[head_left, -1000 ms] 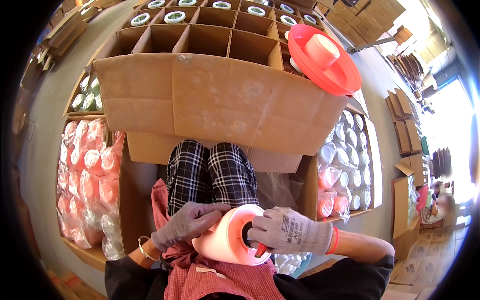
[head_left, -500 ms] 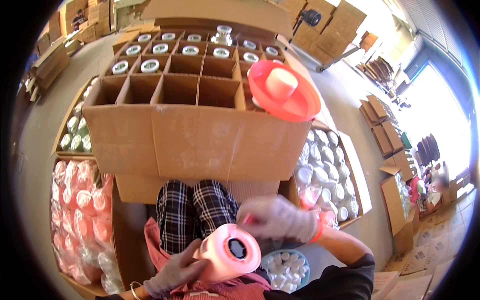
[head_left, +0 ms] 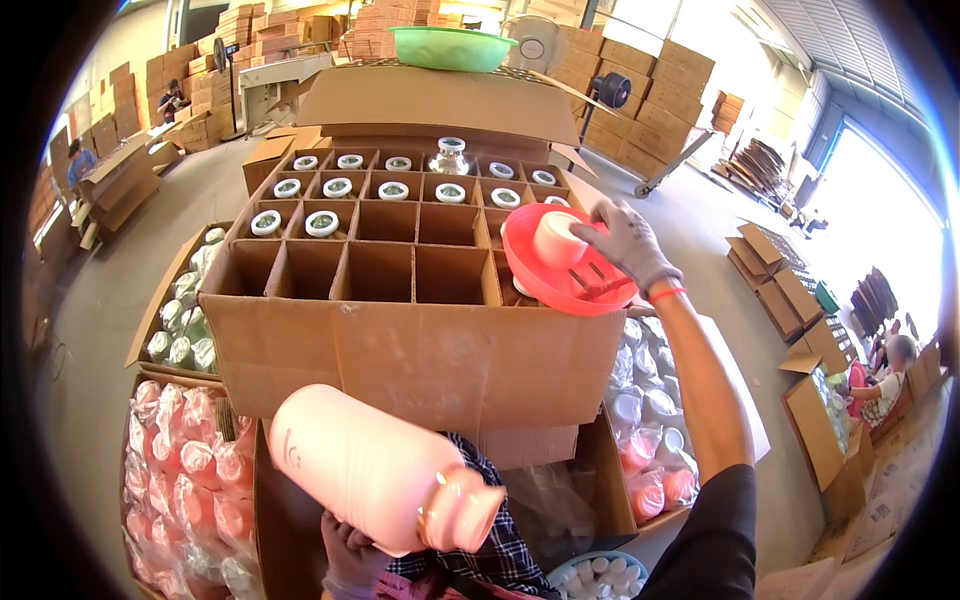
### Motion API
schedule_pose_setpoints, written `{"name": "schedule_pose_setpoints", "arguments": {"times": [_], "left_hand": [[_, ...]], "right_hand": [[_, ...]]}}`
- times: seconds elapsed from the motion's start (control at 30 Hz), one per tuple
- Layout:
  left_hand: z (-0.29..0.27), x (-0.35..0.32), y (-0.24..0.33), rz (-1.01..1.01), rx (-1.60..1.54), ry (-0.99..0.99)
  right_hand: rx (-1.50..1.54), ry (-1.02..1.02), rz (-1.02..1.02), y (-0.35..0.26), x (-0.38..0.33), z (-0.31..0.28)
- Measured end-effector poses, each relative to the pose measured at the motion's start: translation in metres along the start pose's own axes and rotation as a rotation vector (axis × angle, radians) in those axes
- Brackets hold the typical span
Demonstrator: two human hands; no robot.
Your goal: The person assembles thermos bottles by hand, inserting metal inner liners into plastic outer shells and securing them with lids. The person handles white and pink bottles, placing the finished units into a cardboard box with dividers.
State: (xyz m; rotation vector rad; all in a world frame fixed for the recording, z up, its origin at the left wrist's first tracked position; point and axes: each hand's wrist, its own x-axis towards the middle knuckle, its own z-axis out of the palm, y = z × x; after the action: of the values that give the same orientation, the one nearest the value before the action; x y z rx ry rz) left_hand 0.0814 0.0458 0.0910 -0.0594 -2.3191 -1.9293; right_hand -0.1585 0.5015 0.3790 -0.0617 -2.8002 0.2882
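A large pale-pink flask [head_left: 370, 465] lies tilted over my lap, its narrow neck pointing to the lower right. My left hand [head_left: 352, 562], in a grey glove, holds it from below; the flask hides part of the fingers. My gloved right hand [head_left: 630, 243] reaches forward to a red plastic basin [head_left: 535, 283] on the carton's near right corner. Its fingers are closed on the rim of a pale-pink cup [head_left: 556, 240] standing in that basin. Beneath the basin is the divided brown carton [head_left: 410, 340], where several white-rimmed glass liners [head_left: 393, 190] fill the farther compartments.
Cartons of wrapped pink [head_left: 195, 460] and pale green bottles [head_left: 190, 320] stand left. Another carton of wrapped bottles [head_left: 650, 400] is at right. White caps fill a blue tub [head_left: 600, 556] near my lap. A green basin [head_left: 452, 48] rests behind the carton. Other people work farther off.
The flask has turned from base-up to lying with its neck at lower right, and moved up and left. My right hand has gone from beside the flask to the cup. The view has tilted upward.
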Motion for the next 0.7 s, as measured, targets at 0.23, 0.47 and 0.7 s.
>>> {"name": "schedule_pose_setpoints", "arguments": {"times": [0.23, 0.47, 0.7], "left_hand": [[0.044, 0.006, 0.026, 0.224, 0.19, 0.003], [0.047, 0.011, 0.068, 0.355, 0.331, 0.079], [0.017, -0.02, 0.001, 0.042, 0.095, 0.021]], "right_hand": [[0.261, 0.26, -0.081, -0.009, 0.032, 0.058], [0.603, 0.247, -0.567, -0.107, -0.192, 0.033], [1.067, -0.069, -0.036, -0.118, -0.4, 0.168]]}}
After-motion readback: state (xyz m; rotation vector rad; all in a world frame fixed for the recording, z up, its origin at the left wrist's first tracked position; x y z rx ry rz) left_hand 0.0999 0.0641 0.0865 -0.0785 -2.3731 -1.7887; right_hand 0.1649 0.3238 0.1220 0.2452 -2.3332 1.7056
